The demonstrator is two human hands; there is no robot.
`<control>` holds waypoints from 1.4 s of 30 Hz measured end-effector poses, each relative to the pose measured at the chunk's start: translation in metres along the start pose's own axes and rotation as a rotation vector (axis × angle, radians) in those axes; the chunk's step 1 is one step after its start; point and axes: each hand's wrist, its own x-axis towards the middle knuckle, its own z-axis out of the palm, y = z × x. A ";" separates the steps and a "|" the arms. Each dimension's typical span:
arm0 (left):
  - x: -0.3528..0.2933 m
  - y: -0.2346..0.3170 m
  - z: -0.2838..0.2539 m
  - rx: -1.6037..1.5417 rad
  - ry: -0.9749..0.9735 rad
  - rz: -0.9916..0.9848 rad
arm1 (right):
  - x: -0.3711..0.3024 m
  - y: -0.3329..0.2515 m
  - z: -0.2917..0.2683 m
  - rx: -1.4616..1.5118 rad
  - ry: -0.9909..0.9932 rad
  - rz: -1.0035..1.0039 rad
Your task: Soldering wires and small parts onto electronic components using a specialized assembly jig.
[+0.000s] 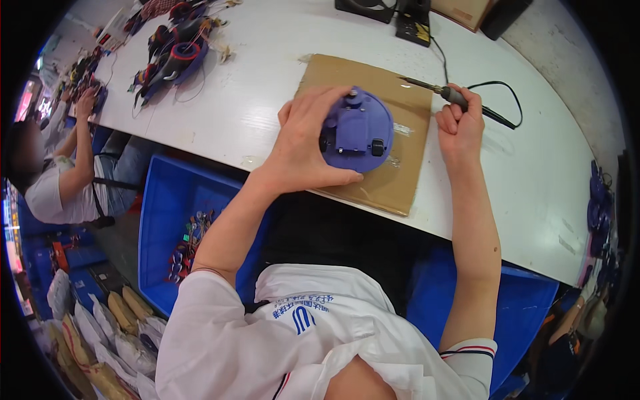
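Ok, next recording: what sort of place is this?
Probably an electronics assembly or repair workshop. The right hand holds a soldering iron and the left hand a round purple unit; similar-looking assemblies lie along the white bench, where another person appears to be working.

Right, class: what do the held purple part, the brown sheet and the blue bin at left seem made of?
Purple part, in the left hand: probably plastic, semi-matte, from its even colour and moulded raised shapes. Brown sheet: likely cardboard, matte, given its plain tan face; the shiny patches may be clear tape. Blue bin: seemingly smooth plastic, with uniform colour and thin walls.
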 end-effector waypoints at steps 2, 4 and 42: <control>-0.002 -0.009 -0.012 0.090 -0.079 0.098 | 0.004 0.003 -0.001 0.012 0.011 0.011; -0.012 -0.011 -0.015 0.204 0.019 0.066 | 0.013 0.004 -0.011 0.042 -0.041 0.035; -0.249 -0.058 -0.231 0.476 0.790 -0.724 | 0.018 -0.006 -0.020 -0.081 -0.004 0.011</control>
